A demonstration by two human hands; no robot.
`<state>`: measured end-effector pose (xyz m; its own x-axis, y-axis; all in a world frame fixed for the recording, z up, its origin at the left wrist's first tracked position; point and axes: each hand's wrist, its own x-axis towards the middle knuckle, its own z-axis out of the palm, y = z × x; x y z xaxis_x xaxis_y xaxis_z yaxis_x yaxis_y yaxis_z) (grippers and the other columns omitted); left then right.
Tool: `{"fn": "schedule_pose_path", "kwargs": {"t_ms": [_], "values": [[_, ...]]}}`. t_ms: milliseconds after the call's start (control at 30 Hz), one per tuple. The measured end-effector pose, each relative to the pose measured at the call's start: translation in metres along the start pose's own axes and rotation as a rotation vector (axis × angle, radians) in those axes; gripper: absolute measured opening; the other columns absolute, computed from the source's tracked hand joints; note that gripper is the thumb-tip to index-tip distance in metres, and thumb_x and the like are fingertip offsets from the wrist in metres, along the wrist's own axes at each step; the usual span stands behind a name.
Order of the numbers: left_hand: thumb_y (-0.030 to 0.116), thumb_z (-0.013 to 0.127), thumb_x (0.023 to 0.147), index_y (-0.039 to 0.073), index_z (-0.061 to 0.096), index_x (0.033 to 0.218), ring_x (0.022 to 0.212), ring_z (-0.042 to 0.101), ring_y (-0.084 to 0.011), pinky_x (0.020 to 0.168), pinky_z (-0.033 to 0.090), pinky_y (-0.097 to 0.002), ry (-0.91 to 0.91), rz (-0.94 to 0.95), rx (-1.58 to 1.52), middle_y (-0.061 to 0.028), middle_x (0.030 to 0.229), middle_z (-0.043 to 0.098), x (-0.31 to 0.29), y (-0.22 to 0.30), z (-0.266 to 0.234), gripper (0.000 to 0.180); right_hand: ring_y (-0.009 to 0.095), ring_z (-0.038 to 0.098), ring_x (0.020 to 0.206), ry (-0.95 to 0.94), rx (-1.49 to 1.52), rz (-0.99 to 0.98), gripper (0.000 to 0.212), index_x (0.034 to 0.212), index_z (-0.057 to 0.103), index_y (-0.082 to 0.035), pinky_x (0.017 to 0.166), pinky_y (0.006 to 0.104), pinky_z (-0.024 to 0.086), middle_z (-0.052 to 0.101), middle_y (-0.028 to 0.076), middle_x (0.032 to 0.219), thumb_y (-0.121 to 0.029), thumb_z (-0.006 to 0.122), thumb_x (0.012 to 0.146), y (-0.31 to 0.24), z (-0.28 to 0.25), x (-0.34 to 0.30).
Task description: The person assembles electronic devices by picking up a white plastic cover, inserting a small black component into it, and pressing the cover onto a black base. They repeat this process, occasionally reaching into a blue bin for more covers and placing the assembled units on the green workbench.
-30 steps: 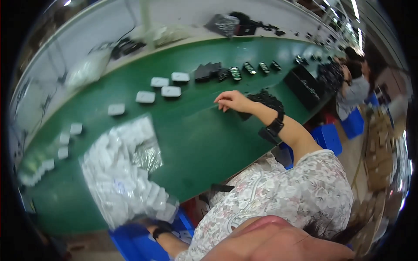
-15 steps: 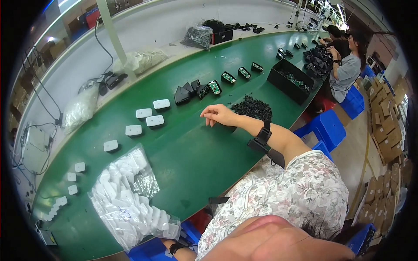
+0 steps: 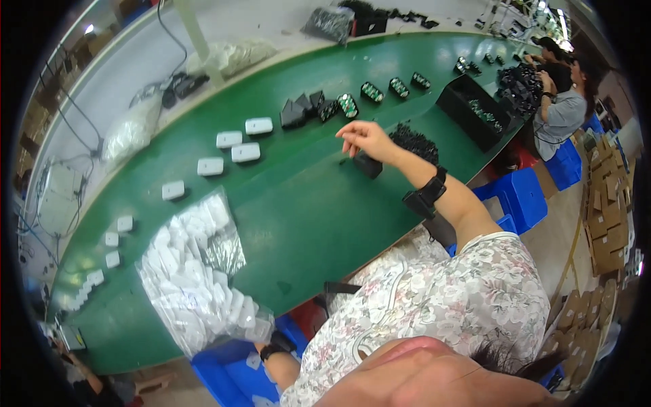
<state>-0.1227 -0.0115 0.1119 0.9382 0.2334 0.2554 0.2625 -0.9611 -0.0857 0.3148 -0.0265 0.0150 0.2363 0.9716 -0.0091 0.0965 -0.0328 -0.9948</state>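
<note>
My right hand (image 3: 366,139) hovers above the green table with its fingers loosely bent and apart; I see nothing in it. A black casing (image 3: 367,165) stands just below this hand, beside a heap of small black parts (image 3: 413,144). Low at the table's near edge, my left hand (image 3: 260,347) reaches over a blue bin (image 3: 227,373) holding a few white pieces; its fingers are hidden. Next to it lies a clear bag of white covers (image 3: 193,285). Beyond my right hand sit black casings with green circuit boards (image 3: 348,106) and several dark closed casings (image 3: 295,112).
White-topped casings (image 3: 245,152) stand in a loose line on the left of the table (image 3: 298,224). At the right are a black box of green boards (image 3: 475,112), a dark heap (image 3: 521,88) and a blue stool (image 3: 519,200). Co-workers (image 3: 559,108) sit at the far right.
My view has shifted. My right hand has lifted slightly away from the table, and the black casing beneath it shows more fully. My left hand stays low beside the bag.
</note>
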Motion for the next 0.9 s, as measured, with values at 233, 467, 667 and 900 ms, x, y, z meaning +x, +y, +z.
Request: {"fn": "schedule_pose_path", "kwargs": {"t_ms": [233,467,667,900], "values": [[0.023,0.062,0.062,0.008,0.053,0.059,0.076,0.05,-0.0378,0.081,0.037,-0.057,-0.072,0.068,-0.054,-0.0147,0.064,0.046,-0.039,-0.004,0.014,0.017,0.01,0.06,0.066,0.024,-0.01,-0.013,0.021,0.11,0.062,-0.002,0.062,0.0231,0.049,0.066,0.006,0.081,-0.014,0.053,0.096,-0.005,-0.01,-0.008],[0.02,0.058,0.06,0.009,0.048,0.057,0.057,0.045,-0.0297,0.058,0.041,-0.0497,0.065,0.284,-0.047,-0.0115,0.057,0.038,-0.037,-0.028,0.016,0.015,0.01,0.059,0.069,0.02,-0.031,-0.025,0.022,0.112,0.061,-0.002,0.066,0.0237,0.048,0.064,0.006,0.082,-0.012,0.049,0.097,-0.012,-0.014,0.002],[0.033,0.056,0.064,0.01,0.051,0.065,0.066,0.046,-0.0344,0.059,0.035,-0.0521,-0.055,0.288,-0.13,-0.0123,0.064,0.042,-0.073,-0.071,0.007,0.024,0.014,0.06,0.081,0.027,-0.415,-0.254,0.025,0.115,0.062,-0.011,0.073,0.0269,0.049,0.064,0.007,0.095,-0.018,0.058,0.092,-0.028,-0.004,0.061],[0.032,0.053,0.074,0.008,0.05,0.086,0.082,0.048,-0.0318,0.072,0.036,-0.0491,0.361,-0.301,-0.606,-0.0124,0.085,0.045,-0.178,-0.075,0.095,0.027,0.034,0.034,0.133,-0.04,-1.539,-0.458,0.08,0.142,0.034,-0.037,0.103,0.0555,0.033,0.031,0.011,0.146,-0.048,0.073,0.073,-0.048,0.022,0.123]]}}
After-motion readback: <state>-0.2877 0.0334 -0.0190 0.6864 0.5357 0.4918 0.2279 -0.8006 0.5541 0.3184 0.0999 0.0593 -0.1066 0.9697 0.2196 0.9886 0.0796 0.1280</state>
